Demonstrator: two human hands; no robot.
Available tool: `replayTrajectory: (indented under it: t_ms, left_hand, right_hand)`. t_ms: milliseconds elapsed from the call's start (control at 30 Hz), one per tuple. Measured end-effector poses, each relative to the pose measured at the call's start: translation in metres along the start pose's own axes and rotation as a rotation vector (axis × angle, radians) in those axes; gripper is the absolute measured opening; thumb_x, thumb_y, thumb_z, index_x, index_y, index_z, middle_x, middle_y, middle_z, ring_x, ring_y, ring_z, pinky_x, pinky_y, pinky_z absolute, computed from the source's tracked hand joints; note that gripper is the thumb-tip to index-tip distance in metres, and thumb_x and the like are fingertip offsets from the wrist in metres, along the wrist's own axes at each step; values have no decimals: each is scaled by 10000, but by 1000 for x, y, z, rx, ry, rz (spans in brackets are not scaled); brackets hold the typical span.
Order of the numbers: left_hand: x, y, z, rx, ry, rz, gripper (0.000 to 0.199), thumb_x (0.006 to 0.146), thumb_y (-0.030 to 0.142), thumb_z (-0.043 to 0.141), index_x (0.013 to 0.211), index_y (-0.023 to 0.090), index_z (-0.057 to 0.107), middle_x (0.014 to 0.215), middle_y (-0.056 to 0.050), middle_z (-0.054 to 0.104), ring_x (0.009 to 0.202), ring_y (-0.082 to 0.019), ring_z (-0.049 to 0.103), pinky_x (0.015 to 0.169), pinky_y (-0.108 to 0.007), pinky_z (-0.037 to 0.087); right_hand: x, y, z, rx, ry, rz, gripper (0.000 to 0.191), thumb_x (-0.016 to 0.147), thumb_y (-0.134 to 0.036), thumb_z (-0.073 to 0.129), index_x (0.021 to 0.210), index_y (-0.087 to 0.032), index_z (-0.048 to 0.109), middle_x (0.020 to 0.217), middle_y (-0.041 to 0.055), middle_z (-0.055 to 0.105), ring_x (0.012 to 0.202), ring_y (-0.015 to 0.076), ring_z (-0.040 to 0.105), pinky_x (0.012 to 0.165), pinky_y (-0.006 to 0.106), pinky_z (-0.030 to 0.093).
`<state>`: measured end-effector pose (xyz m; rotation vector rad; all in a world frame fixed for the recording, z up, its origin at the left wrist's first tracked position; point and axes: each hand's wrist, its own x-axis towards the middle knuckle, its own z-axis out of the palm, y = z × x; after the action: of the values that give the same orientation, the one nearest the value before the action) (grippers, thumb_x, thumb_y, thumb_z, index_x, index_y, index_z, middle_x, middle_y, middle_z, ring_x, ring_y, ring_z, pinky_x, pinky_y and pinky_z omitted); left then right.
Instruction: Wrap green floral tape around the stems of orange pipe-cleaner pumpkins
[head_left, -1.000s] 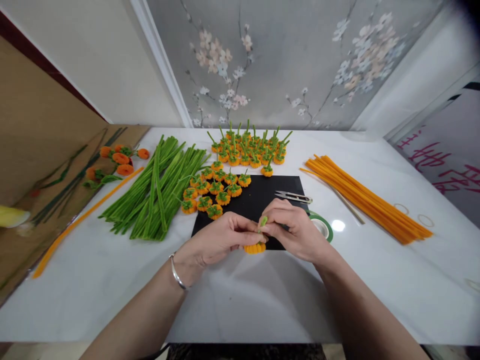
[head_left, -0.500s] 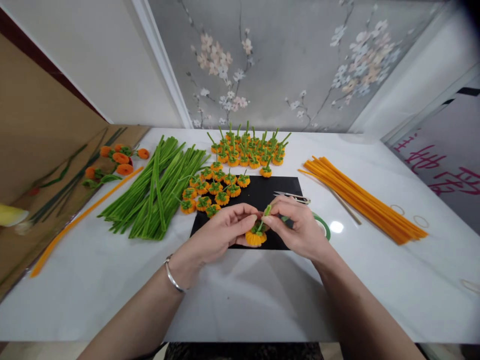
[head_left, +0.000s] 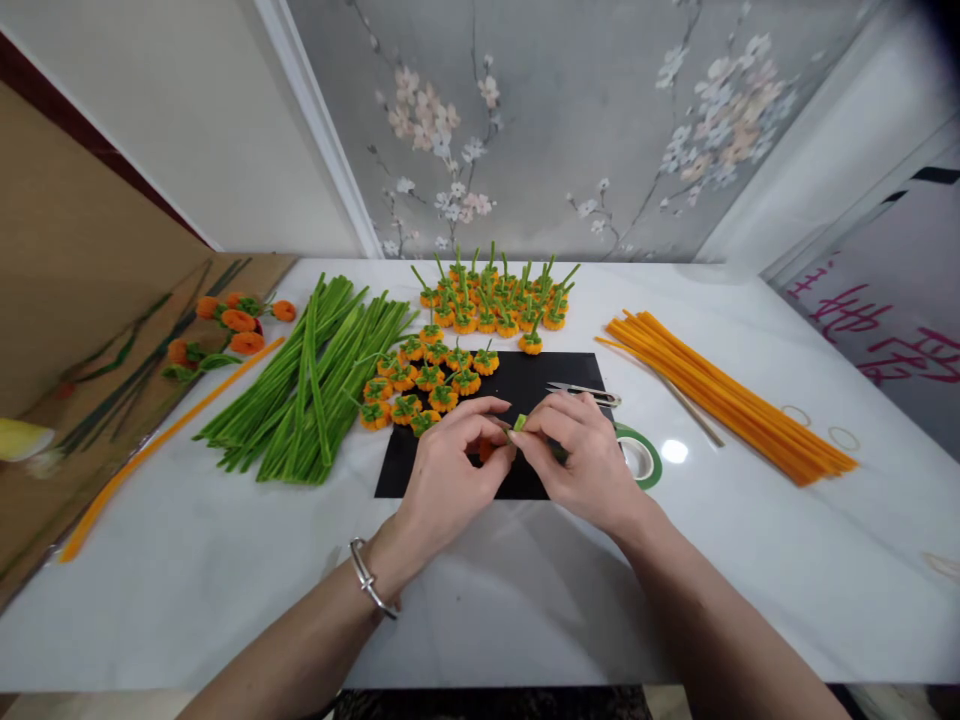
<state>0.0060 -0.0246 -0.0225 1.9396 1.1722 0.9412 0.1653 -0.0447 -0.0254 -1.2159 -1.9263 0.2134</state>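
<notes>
Over the black mat (head_left: 532, 470) my two hands meet, fingertips almost touching. My left hand (head_left: 450, 468) is closed round a small orange pipe-cleaner flower (head_left: 486, 450), mostly hidden behind its fingers. The thumb and forefinger of my right hand (head_left: 581, 460) pinch the flower's green stem (head_left: 520, 423), whose short end pokes up between them. Finished orange flowers (head_left: 442, 398) with green tops and stems sit on and beside the mat's left part. Just beyond my right hand lie small scissors (head_left: 600, 393), and a roll of green tape (head_left: 652, 462) rests beside it.
A heap of green pipe cleaners (head_left: 300, 390) lies to the left, with one long orange pipe cleaner (head_left: 150, 465) and several orange flowers (head_left: 240, 320) further left. Many stemmed flowers (head_left: 487, 300) stand at the back. Orange pipe cleaners (head_left: 727, 395) lie on the right.
My left hand has turned over the flower, which showed plainly below the fingers before and is now mostly covered. The right hand has shifted slightly left, uncovering more of the tape roll.
</notes>
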Motion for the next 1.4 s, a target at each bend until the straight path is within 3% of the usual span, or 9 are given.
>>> replayTrajectory:
  t_ms: [300, 433, 567, 700, 833, 1067, 1267, 1400]
  left_hand:
    - [1, -1, -2, -102, 18, -54, 118, 770, 128, 622, 741, 172, 728, 1037, -83, 715, 970, -211, 667, 862, -322, 516]
    - [3, -2, -3, -125, -48, -81, 164, 774, 115, 596, 790, 182, 744, 1072, -74, 712, 1011, -212, 652, 908, -330, 491]
    - [8, -1, -10, -280, -227, -156, 129, 776, 144, 609, 762, 167, 735, 1061, -65, 708, 973, -201, 640, 866, -301, 480]
    - [10, -1, -19, -553, -499, -292, 107, 784, 212, 643, 736, 138, 702, 782, -26, 669, 709, -127, 574, 684, -241, 455]
    - [8, -3, -23, -833, -601, -496, 119, 715, 239, 727, 698, 129, 686, 667, -1, 598, 610, -88, 498, 607, -205, 410]
    - [5, -6, -17, -1021, -629, -617, 208, 601, 259, 821, 680, 120, 688, 610, 8, 573, 546, -73, 476, 547, -198, 385]
    - [2, -12, -10, -1022, -675, -589, 273, 531, 264, 852, 625, 121, 639, 538, 41, 514, 489, -60, 431, 496, -195, 371]
    - [-2, -13, -7, -1044, -661, -587, 291, 532, 252, 854, 645, 124, 618, 555, 42, 518, 506, -64, 459, 520, -198, 390]
  right_hand:
    - [-1, 4, 1, -7, 17, -52, 174, 900, -179, 530, 735, -188, 585, 775, 19, 644, 719, 151, 545, 702, 341, 327]
    - [-1, 7, 1, -47, -17, -99, 181, 921, -197, 513, 777, -186, 622, 809, 35, 662, 750, 164, 541, 706, 349, 336]
    - [0, 11, -2, -81, -36, -150, 200, 931, -195, 494, 792, -188, 638, 812, 45, 659, 738, 171, 515, 693, 353, 337]
    - [-1, 10, -6, 27, -45, -148, 195, 925, -195, 503, 776, -188, 628, 801, 47, 646, 733, 169, 522, 702, 351, 366]
    - [0, 5, -10, 249, -65, -121, 184, 903, -163, 529, 734, -187, 596, 774, 43, 626, 736, 162, 553, 694, 334, 409]
    - [1, 0, -10, 380, -103, -99, 180, 890, -173, 546, 717, -187, 592, 761, 42, 627, 743, 159, 566, 680, 324, 438]
    - [2, 0, -14, 523, -207, -99, 188, 918, -231, 529, 757, -186, 617, 759, 47, 640, 750, 156, 580, 678, 314, 460]
    - [2, -1, -16, 555, -212, -85, 175, 915, -231, 541, 773, -187, 634, 745, 42, 645, 745, 154, 582, 689, 313, 468]
